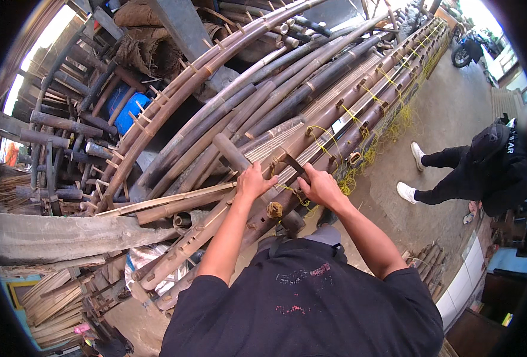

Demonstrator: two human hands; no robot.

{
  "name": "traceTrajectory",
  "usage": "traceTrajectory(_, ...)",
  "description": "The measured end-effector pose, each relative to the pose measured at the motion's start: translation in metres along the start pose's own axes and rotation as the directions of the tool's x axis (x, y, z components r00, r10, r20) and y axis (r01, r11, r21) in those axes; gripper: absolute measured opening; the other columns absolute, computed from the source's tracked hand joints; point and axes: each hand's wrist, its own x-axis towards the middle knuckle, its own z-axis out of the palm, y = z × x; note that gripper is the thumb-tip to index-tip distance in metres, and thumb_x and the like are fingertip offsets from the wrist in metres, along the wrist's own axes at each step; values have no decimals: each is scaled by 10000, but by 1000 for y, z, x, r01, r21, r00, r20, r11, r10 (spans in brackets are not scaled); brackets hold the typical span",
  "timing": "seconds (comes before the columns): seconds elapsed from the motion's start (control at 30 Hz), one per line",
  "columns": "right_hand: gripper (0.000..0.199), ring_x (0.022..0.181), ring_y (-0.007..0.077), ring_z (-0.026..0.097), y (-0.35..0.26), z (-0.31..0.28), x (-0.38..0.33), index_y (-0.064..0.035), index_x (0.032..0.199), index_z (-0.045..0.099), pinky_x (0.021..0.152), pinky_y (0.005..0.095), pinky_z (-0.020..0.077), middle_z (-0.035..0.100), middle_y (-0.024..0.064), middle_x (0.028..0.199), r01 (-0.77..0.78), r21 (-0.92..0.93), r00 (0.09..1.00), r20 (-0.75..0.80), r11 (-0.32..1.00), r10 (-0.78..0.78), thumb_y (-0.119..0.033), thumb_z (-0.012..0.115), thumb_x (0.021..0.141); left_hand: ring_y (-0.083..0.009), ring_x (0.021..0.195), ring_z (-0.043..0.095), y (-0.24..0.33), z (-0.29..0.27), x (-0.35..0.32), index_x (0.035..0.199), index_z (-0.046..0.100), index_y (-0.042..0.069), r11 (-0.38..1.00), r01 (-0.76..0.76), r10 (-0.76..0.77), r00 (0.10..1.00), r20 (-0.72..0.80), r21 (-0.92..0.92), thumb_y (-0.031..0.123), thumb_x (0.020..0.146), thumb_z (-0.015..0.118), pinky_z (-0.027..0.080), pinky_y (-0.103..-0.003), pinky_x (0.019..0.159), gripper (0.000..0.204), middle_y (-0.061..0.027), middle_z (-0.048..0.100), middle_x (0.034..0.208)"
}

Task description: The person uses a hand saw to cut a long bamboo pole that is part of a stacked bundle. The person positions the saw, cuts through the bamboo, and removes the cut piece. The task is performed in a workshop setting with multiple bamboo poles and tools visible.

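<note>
My right hand (pixel 323 189) is closed around a knife, its dark blade (pixel 293 162) angled up and to the left over the bamboo. To its left, my left hand (pixel 254 182) is wrapped over a long brown bamboo pole (pixel 213 221), near a short thick cross-piece (pixel 230 152). The pole runs diagonally under both hands. Beside it lies a second bamboo pole (pixel 260 221) with square holes cut in it and a coil of yellowish binding (pixel 274 209). Yellow twine (pixel 346 184) hangs in loops along the far stretch of the poles.
Stacked bamboo poles (pixel 257 113) fill the left and far side. A curved pegged bamboo frame (pixel 174 89) and a blue drum (pixel 122 107) stand there. A person in dark clothes (pixel 483 160) is on the concrete floor (pixel 415 128) at right; a motorcycle (pixel 467 50) is parked beyond.
</note>
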Motion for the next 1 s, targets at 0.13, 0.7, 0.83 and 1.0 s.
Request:
traceTrajectory(0.13, 336, 882, 556, 691, 2, 2, 7, -51, 1177, 536, 808, 649, 544, 726, 284, 864, 38, -114, 999, -32, 993, -42, -319, 649, 1009, -462, 1118, 709, 6, -15, 13, 1258, 581, -39, 999, 48, -48, 992, 115, 4, 638, 802, 802, 568, -538, 969, 845, -317, 715, 1194)
traceTrajectory(0.7, 274, 781, 514, 709, -4, -19, 33, -92, 1138, 560, 705, 631, 568, 708, 276, 794, 69, -224, 992, 122, 972, -42, -275, 660, 960, -462, 1073, 725, 1, 1, 14, 1289, 646, -13, 998, 27, -27, 1000, 12, -50, 658, 745, 852, 569, -555, 916, 888, -280, 746, 1159)
traceTrajectory(0.83, 292, 844, 513, 715, -18, -24, 36, -73, 1128, 578, 755, 619, 571, 718, 271, 825, 48, -285, 984, 176, 957, 3, -283, 674, 950, -457, 1053, 725, -3, 3, 13, 1213, 623, -9, 999, 21, -20, 1000, 9, -33, 608, 776, 840, 574, -549, 900, 787, -272, 736, 1122)
traceTrajectory(1.0, 296, 904, 501, 719, -6, -33, 49, -60, 1121, 596, 800, 617, 568, 729, 270, 885, 28, -176, 980, 198, 984, 7, -287, 686, 954, -447, 1064, 725, 4, -4, 13, 1238, 618, -16, 999, 41, -41, 998, 50, -14, 644, 784, 815, 574, -544, 916, 826, -268, 734, 1142)
